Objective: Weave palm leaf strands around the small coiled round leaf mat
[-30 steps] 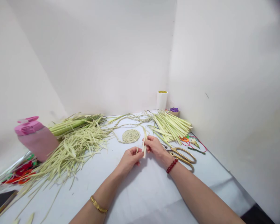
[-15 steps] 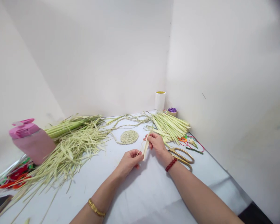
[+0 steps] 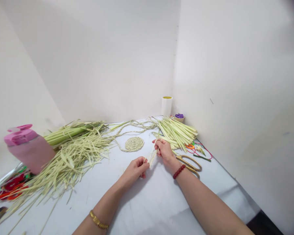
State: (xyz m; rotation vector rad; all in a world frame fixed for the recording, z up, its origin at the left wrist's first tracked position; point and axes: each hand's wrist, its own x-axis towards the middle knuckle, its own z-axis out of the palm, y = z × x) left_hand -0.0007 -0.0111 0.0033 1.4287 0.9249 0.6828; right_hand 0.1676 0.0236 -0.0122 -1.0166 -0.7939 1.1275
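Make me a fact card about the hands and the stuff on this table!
Left hand: pinching pale fiber; gold bracelet
Right hand: pinching pale fiber; red bead bracelet
Strand count: too blurry to tell
Beyond the hands: round flat coil
Near the right hand: gold-handled scissors
On the left: pink bottle, loose strips
On the right: fanned green stalks
At the back: white cylinder, small bowl with purple pieces
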